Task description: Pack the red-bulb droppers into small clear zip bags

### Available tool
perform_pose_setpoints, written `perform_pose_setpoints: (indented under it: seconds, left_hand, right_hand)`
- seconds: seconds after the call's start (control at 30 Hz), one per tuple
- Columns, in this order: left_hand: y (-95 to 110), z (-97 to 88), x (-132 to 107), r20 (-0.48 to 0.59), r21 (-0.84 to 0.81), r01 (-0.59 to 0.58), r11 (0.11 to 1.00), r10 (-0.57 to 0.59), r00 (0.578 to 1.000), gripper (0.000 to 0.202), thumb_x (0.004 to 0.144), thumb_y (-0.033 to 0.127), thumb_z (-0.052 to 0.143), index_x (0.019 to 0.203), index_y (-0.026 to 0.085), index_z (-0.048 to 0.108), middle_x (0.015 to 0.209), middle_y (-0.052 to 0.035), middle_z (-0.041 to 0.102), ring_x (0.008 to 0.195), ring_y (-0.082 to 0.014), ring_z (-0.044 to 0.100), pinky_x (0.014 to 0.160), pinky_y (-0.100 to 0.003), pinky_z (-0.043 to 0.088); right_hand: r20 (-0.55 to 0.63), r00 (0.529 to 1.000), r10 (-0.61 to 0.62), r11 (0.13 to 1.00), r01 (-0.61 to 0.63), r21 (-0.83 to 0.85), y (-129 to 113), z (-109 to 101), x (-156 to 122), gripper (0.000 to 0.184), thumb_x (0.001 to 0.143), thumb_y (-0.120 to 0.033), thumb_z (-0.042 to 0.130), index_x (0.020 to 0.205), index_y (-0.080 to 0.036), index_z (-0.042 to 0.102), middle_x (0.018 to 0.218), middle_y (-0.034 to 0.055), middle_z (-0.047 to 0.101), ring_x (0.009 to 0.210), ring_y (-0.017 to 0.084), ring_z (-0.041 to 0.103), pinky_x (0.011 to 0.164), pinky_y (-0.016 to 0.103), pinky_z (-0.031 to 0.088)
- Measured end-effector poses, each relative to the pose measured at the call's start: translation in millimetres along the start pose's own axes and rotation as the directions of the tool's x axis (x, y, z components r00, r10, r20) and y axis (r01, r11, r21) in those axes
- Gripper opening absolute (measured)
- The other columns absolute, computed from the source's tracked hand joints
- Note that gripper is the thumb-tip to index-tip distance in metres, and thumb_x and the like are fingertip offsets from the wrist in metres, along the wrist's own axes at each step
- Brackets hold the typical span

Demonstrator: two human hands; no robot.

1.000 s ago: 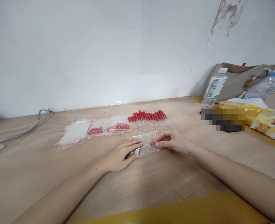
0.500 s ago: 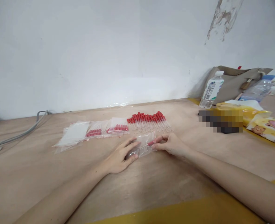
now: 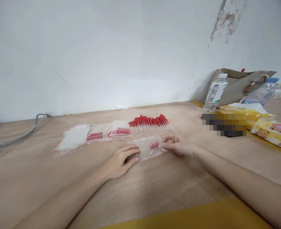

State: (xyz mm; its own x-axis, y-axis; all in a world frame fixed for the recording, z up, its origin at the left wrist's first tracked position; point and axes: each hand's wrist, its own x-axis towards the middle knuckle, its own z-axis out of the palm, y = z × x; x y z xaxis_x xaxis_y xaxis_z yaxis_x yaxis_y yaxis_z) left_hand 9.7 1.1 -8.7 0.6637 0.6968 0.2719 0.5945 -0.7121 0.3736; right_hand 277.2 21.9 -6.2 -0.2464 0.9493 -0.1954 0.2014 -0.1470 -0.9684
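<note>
A small clear plastic bag (image 3: 148, 149) lies flat on the brown table (image 3: 154, 187), with one red-capped glass dropper (image 3: 154, 145) inside it. My left hand (image 3: 118, 161) presses its fingers on the bag's left end. My right hand (image 3: 177, 145) pinches the bag's right edge with curled fingers. Just behind the bag lies a row of several loose red-capped droppers (image 3: 151, 123).
Filled bags of droppers (image 3: 119, 130) and a pile of empty clear bags (image 3: 73, 137) lie at the left. A grey cable (image 3: 18, 136) runs at far left. Water bottle (image 3: 214, 92), tan bag (image 3: 243, 84) and yellow packets (image 3: 271, 128) stand at right.
The dropper has slid from the bag's mouth fully into the bag. My right hand let go of the dropper's cap and now holds the bag's right edge.
</note>
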Motion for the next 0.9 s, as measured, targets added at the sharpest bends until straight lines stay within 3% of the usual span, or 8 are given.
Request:
perform_pose_setpoints:
  seconds: [0.17,0.27,0.33,0.43,0.57,0.7,0.8,0.9]
  left_hand:
    - [-2.0,0.4,1.0,0.016,-0.004,-0.012,1.000,0.012,1.000,0.033,0.090,0.032,0.043,0.120,0.023,0.054,0.126,-0.0064,0.052,0.118,-0.0217,0.046,0.098,-0.041,0.040]
    - [-1.9,0.7,0.8,0.012,-0.008,-0.010,1.000,0.010,1.000,0.033,0.090,0.032,0.044,0.119,0.023,0.055,0.126,-0.0063,0.052,0.117,-0.0220,0.047,0.097,-0.041,0.041]
    - [-1.5,0.6,0.7,0.004,-0.009,-0.011,1.000,0.011,1.000,0.032,0.090,0.033,0.044,0.119,0.024,0.055,0.126,-0.0061,0.052,0.117,-0.0221,0.047,0.097,-0.041,0.041]
    - [-0.7,-0.3,0.5,0.021,-0.004,0.002,1.000,-0.002,1.000,0.032,0.091,0.033,0.042,0.119,0.024,0.055,0.127,-0.0055,0.051,0.118,-0.0217,0.046,0.098,-0.041,0.040]
    - [0.1,-2.1,-0.8,0.043,0.015,0.024,1.000,-0.025,0.999,0.034,0.094,0.032,0.036,0.124,0.025,0.048,0.128,-0.0038,0.050,0.120,-0.0208,0.043,0.101,-0.041,0.036]
    - [1.6,-3.5,-1.5,0.038,0.011,0.015,1.000,-0.016,0.999,0.030,0.091,0.031,0.041,0.120,0.022,0.046,0.123,-0.0053,0.052,0.112,-0.0204,0.049,0.095,-0.037,0.041]
    - [2.8,-4.1,-0.8,0.053,0.016,-0.028,0.999,0.027,0.998,0.026,0.092,0.029,0.040,0.115,0.023,0.049,0.124,-0.0044,0.051,0.116,-0.0206,0.045,0.097,-0.037,0.039]
    - [3.4,-4.7,-0.1,0.058,0.003,-0.029,1.000,0.029,0.998,0.025,0.092,0.029,0.039,0.115,0.024,0.050,0.124,-0.0048,0.050,0.117,-0.0209,0.044,0.098,-0.037,0.038]
  right_hand:
    - [0.134,0.986,-0.095,0.987,0.110,-0.115,-2.5,-9.0,1.7,0.042,0.057,-0.037,0.073,0.090,-0.016,0.060,0.045,-0.0105,0.039,0.041,0.003,0.028,0.041,0.018,0.017]
    - [0.242,0.962,-0.129,0.972,0.171,-0.161,-4.4,-9.8,1.9,0.034,0.056,-0.041,0.072,0.078,-0.016,0.064,0.048,-0.0083,0.040,0.046,0.004,0.032,0.044,0.018,0.022]
    - [0.220,0.968,-0.121,0.968,0.164,-0.191,-4.6,-9.7,2.0,0.032,0.056,-0.044,0.072,0.065,-0.015,0.061,0.052,-0.0062,0.045,0.050,0.005,0.036,0.046,0.019,0.025]
    - [0.133,0.985,-0.112,0.960,0.142,-0.240,-2.1,-10.8,3.3,0.036,0.058,-0.046,0.070,0.053,-0.014,0.053,0.051,-0.0055,0.045,0.050,0.005,0.036,0.047,0.019,0.026]
    - [-0.063,0.982,-0.176,0.951,0.153,-0.268,5.2,-19.8,13.8,0.032,0.067,-0.046,0.062,0.062,-0.016,0.057,0.057,-0.0027,0.052,0.051,0.007,0.041,0.048,0.021,0.031]
    - [-0.353,0.874,-0.334,0.877,0.151,-0.457,6.7,-39.7,38.0,0.022,0.067,-0.037,0.061,0.072,-0.015,0.061,0.063,0.0011,0.058,0.057,0.011,0.049,0.053,0.023,0.036]
    - [-0.465,0.775,-0.427,0.792,0.072,-0.606,-0.8,-51.5,60.2,0.019,0.067,-0.034,0.059,0.073,-0.017,0.063,0.066,0.0024,0.061,0.061,0.013,0.053,0.056,0.024,0.038]
    - [-0.533,0.733,-0.423,0.780,-0.006,-0.626,-11.8,-52.4,81.6,0.020,0.068,-0.036,0.058,0.076,-0.018,0.064,0.074,0.0043,0.065,0.069,0.016,0.057,0.062,0.026,0.040]
